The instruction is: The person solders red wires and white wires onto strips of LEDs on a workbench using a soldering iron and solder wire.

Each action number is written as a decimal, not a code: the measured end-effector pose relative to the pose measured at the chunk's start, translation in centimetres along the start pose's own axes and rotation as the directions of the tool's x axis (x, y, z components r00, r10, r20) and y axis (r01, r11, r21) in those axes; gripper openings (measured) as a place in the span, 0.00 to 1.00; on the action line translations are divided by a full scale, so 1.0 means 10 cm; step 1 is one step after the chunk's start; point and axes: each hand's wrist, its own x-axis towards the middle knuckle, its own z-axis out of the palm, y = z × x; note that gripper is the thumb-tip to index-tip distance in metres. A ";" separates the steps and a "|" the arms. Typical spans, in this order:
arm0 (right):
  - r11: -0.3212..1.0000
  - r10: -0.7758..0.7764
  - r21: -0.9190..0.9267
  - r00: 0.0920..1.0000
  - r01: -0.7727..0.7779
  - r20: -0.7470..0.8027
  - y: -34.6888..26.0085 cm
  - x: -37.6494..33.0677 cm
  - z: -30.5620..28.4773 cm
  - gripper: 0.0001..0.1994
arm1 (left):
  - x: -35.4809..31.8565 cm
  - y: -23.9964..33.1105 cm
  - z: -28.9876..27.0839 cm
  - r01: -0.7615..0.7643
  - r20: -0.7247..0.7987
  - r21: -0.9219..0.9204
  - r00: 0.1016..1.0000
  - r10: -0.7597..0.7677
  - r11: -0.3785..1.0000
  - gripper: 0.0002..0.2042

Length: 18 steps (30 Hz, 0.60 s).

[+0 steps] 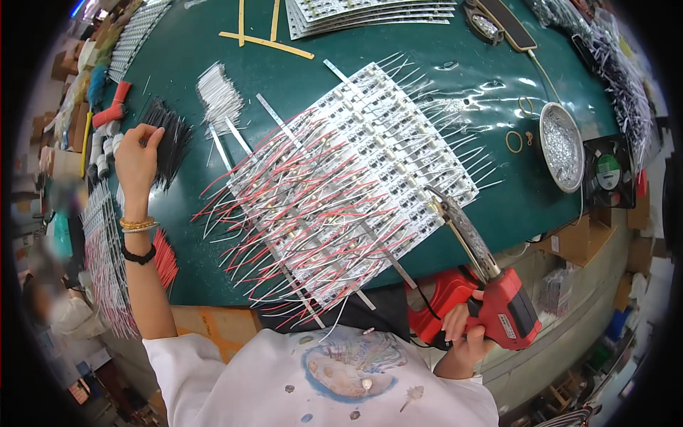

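At the left, my left hand [138, 153] is closed in a pinch at the edge of a pile of short black wires [169, 146]; whether a wire is between the fingertips is too small to tell. My right hand [466, 333] grips the handle of a red and black soldering gun [501, 309] near the table's front edge. Its metal nozzle points up and left, with the tip over the right side of a white circuit board panel [391, 142]. Red, white and dark wires stick out from the panel's left and lower part, and bare pale wires from its upper right edge.
On the green table [512, 92] lie white wires [219, 92], red wires [165, 260] and a red bent tube [114, 105]. Stacked panels [370, 16] and wooden strips [267, 44] sit at the back. A foil-lined bowl [560, 146] and a fan [609, 171] are at the right.
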 end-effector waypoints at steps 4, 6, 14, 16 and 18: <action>0.999 -0.025 -0.020 1.000 0.025 0.008 -0.02 0.00 -0.02 0.33 | -0.03 0.02 0.02 -0.036 -0.009 -0.024 0.999 0.036 0.999 0.09; 0.999 -0.028 -0.016 1.000 0.028 0.000 -0.02 0.02 -0.01 0.33 | -0.05 0.05 0.02 -0.043 -0.022 -0.028 0.999 0.042 0.999 0.09; 1.000 -0.031 -0.001 0.999 0.031 -0.039 -0.02 -0.02 -0.04 0.33 | -0.18 -0.76 -0.19 0.127 -0.049 0.529 0.992 -0.119 0.839 0.08; 1.000 -0.018 0.016 0.999 0.018 -0.041 -0.04 0.00 -0.05 0.33 | -0.25 -1.11 -0.20 0.157 0.096 0.499 0.967 -0.235 0.852 0.07; 0.999 -0.022 0.025 1.000 0.023 -0.019 -0.02 0.02 -0.06 0.33 | -0.30 -1.35 -0.13 0.115 0.099 0.438 0.980 -0.175 0.892 0.08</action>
